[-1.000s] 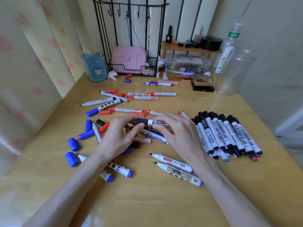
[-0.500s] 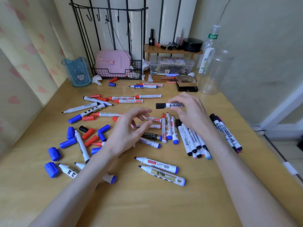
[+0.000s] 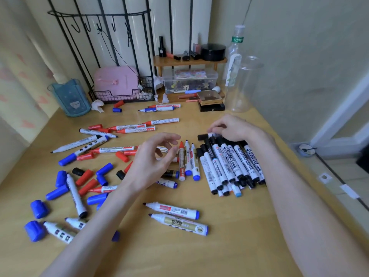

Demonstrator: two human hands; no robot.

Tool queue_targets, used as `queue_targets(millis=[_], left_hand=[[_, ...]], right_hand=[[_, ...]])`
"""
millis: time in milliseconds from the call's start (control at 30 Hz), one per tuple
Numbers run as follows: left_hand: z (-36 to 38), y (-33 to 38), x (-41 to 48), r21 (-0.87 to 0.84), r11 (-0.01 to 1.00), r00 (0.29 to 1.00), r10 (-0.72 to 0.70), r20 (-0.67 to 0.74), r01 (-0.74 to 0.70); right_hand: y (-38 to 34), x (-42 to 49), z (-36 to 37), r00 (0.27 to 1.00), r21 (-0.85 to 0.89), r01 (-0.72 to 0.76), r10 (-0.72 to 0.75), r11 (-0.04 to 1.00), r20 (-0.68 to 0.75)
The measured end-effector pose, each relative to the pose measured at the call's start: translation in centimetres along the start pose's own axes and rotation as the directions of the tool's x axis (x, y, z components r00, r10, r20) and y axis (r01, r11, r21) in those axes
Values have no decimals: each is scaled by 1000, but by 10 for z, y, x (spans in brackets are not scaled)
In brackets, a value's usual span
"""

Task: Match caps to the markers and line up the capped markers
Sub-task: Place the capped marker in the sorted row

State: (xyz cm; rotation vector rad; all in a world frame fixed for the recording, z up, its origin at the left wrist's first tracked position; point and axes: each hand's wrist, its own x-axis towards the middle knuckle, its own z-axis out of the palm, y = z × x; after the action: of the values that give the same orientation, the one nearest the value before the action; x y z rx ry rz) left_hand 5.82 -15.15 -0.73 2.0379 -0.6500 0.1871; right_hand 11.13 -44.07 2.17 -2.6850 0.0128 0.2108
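My right hand [image 3: 233, 127] pinches a black-capped marker [image 3: 206, 136], held sideways at the far end of a row of several capped black markers [image 3: 229, 164]. My left hand [image 3: 153, 158] hovers over the table's middle, fingers loosely curled and holding nothing. Three uncapped markers [image 3: 187, 160] lie side by side between the hands. Loose blue caps [image 3: 60, 191], red caps [image 3: 84, 177] and black caps [image 3: 77, 171] are scattered at the left among uncapped markers. Two uncapped blue-ended markers [image 3: 175, 214] lie near the front.
Along the back stand a teal cup [image 3: 69, 96], a wire rack with a pink case [image 3: 115, 80], a small wooden shelf [image 3: 189, 60], a clear box [image 3: 189, 80], a plastic bottle [image 3: 233, 54] and a clear jar [image 3: 242, 84]. The table edge [image 3: 299, 170] runs down the right.
My right hand carried the capped black marker from the centre to the right and lowered it to the row's far end. My left hand let go and drew back, open.
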Motion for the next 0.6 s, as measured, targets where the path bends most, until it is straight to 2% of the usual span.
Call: queue_targets(millis=[100,367,500,600], left_hand=[[-2,-1,0,14,1000,1000,-5,-10,5],[-20,-8,-11,4,1000,999,-19,-51,19],[-42,-19,-24,21,999,996,-46,-77,48],[-64,-27,-35,60,996,995,-57,-84,62]], right_hand=[[4,2,4,1000,33,-13,12,999,27],[-2,-3,7,999,77,9,-5,997,-47],[-18,-10,16,988,84,83,-71,993,-135],[-46,-19,26,972,162,172,-141,972,-190]])
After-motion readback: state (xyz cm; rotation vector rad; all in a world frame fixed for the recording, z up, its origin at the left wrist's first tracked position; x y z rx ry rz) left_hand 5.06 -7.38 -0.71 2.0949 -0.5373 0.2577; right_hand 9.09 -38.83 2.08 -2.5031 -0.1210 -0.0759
